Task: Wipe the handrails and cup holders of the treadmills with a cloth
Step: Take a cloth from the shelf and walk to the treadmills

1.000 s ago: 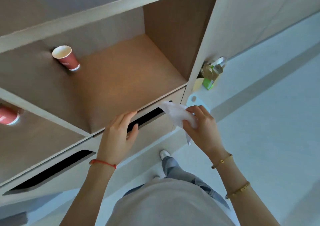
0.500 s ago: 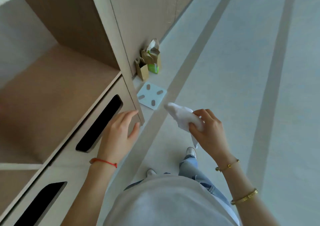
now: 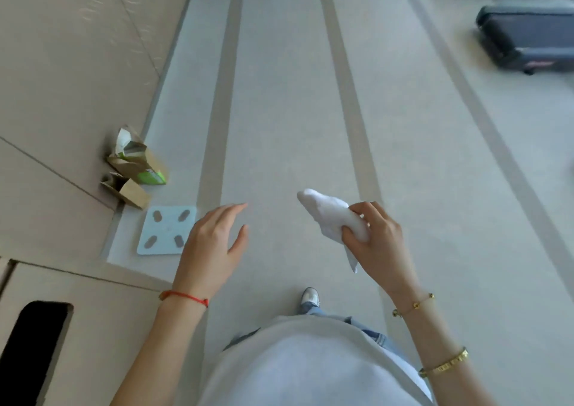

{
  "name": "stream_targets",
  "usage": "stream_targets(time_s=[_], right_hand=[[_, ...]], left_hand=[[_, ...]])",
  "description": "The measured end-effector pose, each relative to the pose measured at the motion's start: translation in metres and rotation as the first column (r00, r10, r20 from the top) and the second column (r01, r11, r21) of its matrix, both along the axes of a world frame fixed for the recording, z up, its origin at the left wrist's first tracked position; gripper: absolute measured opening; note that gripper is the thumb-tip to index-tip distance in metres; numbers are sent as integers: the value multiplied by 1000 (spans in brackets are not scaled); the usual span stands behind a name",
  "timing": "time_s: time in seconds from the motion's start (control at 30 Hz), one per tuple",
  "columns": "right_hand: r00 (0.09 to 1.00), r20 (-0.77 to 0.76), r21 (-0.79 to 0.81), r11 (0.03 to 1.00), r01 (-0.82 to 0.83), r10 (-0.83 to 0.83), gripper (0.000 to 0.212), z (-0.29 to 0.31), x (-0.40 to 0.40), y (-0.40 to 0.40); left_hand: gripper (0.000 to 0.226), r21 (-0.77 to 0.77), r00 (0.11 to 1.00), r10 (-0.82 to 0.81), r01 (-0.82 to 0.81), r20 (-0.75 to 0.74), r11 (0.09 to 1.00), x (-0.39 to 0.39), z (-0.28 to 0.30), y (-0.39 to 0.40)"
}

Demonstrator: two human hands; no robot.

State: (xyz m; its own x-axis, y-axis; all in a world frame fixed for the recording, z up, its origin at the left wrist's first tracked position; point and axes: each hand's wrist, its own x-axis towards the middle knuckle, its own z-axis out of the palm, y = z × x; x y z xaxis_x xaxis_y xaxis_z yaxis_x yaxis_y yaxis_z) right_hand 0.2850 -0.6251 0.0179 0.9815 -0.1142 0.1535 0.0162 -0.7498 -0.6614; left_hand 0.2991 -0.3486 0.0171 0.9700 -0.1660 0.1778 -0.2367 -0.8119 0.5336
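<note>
Two hands hang over the floor [image 3: 279, 110] — right hand [image 3: 377, 241] fingers [image 3: 362, 211] curled round the white cloth [image 3: 332, 216], left hand [image 3: 211, 244] loose, holding nothing; treadmills [image 3: 525, 37] well apart.

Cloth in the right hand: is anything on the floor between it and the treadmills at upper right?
Nothing visible. The right hand grips the white cloth, and only bare striped floor lies between it and the treadmills. The paper bags and scale sit off left.
</note>
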Motion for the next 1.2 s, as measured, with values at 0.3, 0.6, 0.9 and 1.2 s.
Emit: stream_targets(time_s=[0.3,0.6,0.9,1.2], right_hand=[[979,14,4,979,202,-202,21,1,44,-111],[922,-42,29,922,387,-386,17,-17,133,-186],[864,15,7,864,503,-503,16,-8,291,-276],[749,-17,27,749,662,-662,15,5,396,-350]], left_hand=[[34,-8,974,-223,223,24,975,105,1,-126],[32,9,940,-341,341,-5,940,239,-10,-212],[33,13,892,-451,451,21,893,424,6,-320],[32,45,810,-586,586,-8,809,564,14,-423]])
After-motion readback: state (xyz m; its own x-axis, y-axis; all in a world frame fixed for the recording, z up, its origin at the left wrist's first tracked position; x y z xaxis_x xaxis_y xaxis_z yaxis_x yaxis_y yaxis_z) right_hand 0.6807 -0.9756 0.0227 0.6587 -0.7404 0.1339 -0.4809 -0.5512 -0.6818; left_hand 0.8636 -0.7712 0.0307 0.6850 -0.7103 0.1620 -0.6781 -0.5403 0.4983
